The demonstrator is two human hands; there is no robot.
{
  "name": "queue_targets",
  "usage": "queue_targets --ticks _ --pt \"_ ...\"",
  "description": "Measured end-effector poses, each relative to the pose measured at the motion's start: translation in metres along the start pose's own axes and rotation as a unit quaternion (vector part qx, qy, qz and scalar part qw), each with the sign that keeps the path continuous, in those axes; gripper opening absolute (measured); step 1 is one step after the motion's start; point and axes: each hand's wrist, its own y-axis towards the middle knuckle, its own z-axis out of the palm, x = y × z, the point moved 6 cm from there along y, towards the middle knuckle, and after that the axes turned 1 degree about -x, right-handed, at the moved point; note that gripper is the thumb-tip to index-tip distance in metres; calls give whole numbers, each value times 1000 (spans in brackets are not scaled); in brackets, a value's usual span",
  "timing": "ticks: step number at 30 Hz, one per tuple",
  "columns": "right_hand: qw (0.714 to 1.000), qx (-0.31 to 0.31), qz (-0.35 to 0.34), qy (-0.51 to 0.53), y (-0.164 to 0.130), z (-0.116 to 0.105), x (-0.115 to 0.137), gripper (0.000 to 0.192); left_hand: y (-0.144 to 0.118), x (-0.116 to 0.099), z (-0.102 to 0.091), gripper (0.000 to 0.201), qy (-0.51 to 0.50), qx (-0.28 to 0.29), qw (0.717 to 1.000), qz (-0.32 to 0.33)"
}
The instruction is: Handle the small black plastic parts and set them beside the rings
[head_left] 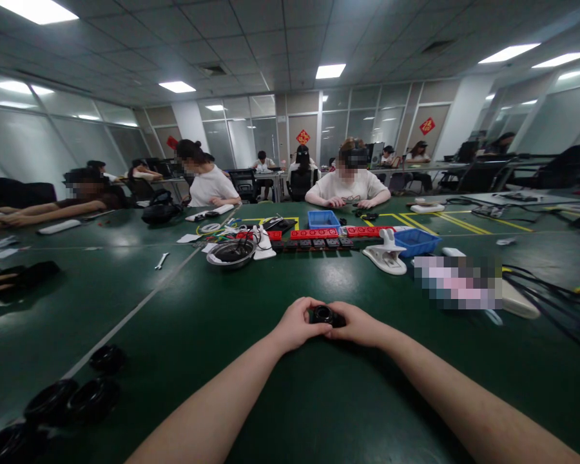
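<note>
Between my two hands, just above or on the green table [290,399], is a small black ring-shaped part [323,314] with a round hole facing up toward me. My left hand [302,324] curls around its left side, thumb along the near edge. On the other side my right hand [355,324] closes over the right of it, where a darker portion is partly covered by the fingers. Similar but larger-looking black round parts, one of them a black ring [95,398], lie at the lower left, away from both hands.
Beyond my hands stand a metal bowl [231,255], red power strips [319,233], a blue bin [417,243], another blue bin [323,220] and a white clamp [385,254]. A wrench [162,260] lies left. Black cables [536,283] run at right. Several people sit around.
</note>
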Motion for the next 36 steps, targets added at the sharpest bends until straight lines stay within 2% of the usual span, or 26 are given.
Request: queue_targets --ticks 4,9,28,34,36 --pt "998 29 -23 45 1 -3 0 34 1 -1 1 47 -14 9 1000 0" --pt "997 46 -46 38 0 -2 5 32 0 -3 1 48 -21 17 1000 -3" --pt "999 25 -11 20 1 0 -4 31 0 1 2 47 -27 13 1000 -6" --pt "999 20 6 34 3 2 -12 36 0 1 4 47 -29 17 999 -20" --pt "1000 6 23 19 4 2 -14 38 0 0 5 45 -15 -2 1000 -20"
